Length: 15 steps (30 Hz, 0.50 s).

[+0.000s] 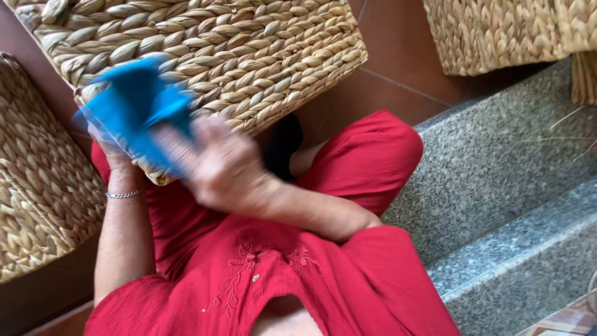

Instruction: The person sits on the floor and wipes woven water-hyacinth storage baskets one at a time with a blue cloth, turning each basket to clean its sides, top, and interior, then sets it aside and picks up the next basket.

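Note:
A large woven straw basket (pixel 236 56) rests tilted against my lap. My left hand (pixel 113 152), with a thin silver bracelet on the wrist, grips the basket's lower corner from below. My right hand (pixel 217 165) reaches across my body and is blurred by motion. It holds a blue object (pixel 138 106) against the basket's side, just above my left hand. The blur hides what kind of object it is. I wear red clothes (pixel 298 280) with embroidery on the front.
Another woven basket (pixel 37 186) stands at the left and a third (pixel 504 31) at the top right. Grey speckled stone steps (pixel 516 186) run along my right side. The floor is reddish-brown tile (pixel 385 68).

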Tool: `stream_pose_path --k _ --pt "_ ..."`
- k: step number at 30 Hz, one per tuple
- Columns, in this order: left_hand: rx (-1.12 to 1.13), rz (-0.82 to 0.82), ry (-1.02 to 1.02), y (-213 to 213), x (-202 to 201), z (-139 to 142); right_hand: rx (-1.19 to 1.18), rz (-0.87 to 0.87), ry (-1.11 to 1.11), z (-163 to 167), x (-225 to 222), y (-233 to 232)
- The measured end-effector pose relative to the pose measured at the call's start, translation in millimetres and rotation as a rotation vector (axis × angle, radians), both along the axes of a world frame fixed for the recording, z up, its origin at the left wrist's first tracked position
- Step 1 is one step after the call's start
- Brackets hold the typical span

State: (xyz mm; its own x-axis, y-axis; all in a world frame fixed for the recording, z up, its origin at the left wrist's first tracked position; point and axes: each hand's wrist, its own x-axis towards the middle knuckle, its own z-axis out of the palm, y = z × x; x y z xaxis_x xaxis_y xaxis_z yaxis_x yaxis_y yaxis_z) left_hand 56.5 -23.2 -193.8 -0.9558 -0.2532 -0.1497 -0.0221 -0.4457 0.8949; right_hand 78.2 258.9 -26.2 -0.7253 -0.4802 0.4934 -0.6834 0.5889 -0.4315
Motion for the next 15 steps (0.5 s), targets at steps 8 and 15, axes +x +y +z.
stream_pose_path --k 8,15 --pt "-0.073 0.027 0.048 2.6 0.2 0.2 0.249 -0.238 -0.054 -70.2 -94.7 106.9" --pt "-0.026 0.047 0.089 -1.7 -5.4 -7.9 0.341 -0.793 -0.011 -120.8 -135.1 193.2"
